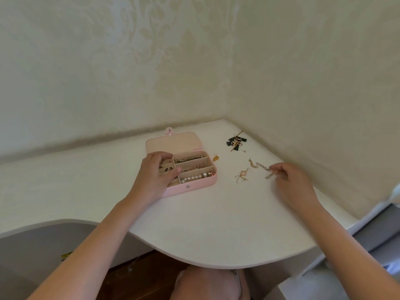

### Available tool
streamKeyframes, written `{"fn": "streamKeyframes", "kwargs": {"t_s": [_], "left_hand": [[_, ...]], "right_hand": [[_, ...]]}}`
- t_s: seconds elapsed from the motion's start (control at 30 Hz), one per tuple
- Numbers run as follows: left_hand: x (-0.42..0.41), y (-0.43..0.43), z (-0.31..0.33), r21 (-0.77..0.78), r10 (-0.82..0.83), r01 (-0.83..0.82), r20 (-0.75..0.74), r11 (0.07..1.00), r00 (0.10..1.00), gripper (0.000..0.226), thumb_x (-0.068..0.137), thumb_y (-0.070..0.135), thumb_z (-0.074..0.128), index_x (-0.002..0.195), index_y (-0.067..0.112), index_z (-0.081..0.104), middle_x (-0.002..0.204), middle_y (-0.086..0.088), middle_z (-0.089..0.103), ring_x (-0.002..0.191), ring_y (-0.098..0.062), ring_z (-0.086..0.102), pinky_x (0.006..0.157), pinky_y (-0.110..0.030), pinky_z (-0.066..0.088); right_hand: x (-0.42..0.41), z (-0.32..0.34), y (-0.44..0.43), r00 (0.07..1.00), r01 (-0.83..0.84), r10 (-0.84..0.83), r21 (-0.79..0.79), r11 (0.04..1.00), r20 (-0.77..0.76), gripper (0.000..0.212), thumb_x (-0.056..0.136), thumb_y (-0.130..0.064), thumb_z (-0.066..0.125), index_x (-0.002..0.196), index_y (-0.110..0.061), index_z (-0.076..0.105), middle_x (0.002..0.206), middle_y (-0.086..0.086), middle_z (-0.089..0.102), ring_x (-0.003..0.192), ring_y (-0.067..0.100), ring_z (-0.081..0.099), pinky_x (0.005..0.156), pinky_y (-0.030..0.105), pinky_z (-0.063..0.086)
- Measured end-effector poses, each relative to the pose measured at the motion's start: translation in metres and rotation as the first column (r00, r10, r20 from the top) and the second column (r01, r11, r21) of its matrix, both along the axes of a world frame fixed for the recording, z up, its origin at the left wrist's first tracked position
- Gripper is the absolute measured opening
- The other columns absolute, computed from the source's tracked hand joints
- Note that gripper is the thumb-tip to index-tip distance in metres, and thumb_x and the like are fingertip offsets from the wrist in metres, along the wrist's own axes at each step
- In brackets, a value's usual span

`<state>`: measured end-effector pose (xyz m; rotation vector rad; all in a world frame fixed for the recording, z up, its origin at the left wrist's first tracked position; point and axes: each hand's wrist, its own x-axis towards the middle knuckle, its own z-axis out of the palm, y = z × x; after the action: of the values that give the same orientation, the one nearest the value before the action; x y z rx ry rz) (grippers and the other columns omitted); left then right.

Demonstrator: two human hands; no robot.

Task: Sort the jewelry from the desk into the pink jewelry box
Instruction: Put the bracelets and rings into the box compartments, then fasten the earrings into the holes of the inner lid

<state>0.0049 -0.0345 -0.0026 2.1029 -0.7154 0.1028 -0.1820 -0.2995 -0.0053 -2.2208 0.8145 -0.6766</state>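
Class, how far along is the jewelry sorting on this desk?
Done: pearls and beads lie in the pink box. In hand: the right hand pinches an earring; the left hand rests on the box. Left: loose earrings and a dark tassel pile on the desk.

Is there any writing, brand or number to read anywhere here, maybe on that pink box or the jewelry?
None readable. The pink jewelry box shows plain metal snaps and no logo; the wallpaper bears a pattern, not letters; the earrings on the desk are too small to show any stamp.
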Motion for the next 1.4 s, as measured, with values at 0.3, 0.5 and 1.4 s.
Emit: {"fn": "streamKeyframes", "kwargs": {"t_s": [0.3, 0.5, 1.4], "left_hand": [[0.049, -0.004, 0.016, -0.135, 0.176, -0.187, -0.093, 0.973, 0.980, 0.024, 0.089, 0.027, 0.059, 0.111, 0.019, 0.063, 0.119, -0.005, 0.059, 0.110, -0.017, 0.054, 0.095, -0.035, 0.043], [0.085, -0.024, 0.013, -0.096, 0.237, -0.259, -0.195, 0.961, 0.952, 0.030, 0.087, 0.023, 0.058, 0.115, 0.013, 0.062, 0.126, -0.009, 0.055, 0.113, -0.023, 0.052, 0.094, -0.033, 0.040], [0.109, -0.020, 0.001, -0.101, 0.275, -0.293, -0.164, 0.951, 0.947, 0.027, 0.090, 0.013, 0.051, 0.114, 0.012, 0.064, 0.118, -0.003, 0.062, 0.100, -0.012, 0.051, 0.086, -0.023, 0.035]], "right_hand": [[0.009, 0.001, 0.011, 0.978, -0.133, 0.107, -0.141, 0.981, -0.177, 0.046, 0.088, 0.006, 0.038, 0.128, -0.010, 0.054, 0.127, 0.004, 0.055, 0.110, 0.018, 0.050, 0.083, 0.014, 0.028], [0.028, 0.011, 0.004, 0.979, -0.129, 0.117, -0.064, 0.990, -0.165, 0.037, 0.092, 0.001, 0.043, 0.122, -0.013, 0.060, 0.119, -0.001, 0.061, 0.102, 0.010, 0.054, 0.084, 0.018, 0.035], [0.101, 0.074, -0.040, 0.910, -0.334, 0.384, 0.271, 0.903, -0.159, 0.004, 0.077, -0.010, 0.075, 0.079, -0.013, 0.075, 0.074, 0.003, 0.070, 0.070, 0.008, 0.060, 0.069, 0.015, 0.049]]}}
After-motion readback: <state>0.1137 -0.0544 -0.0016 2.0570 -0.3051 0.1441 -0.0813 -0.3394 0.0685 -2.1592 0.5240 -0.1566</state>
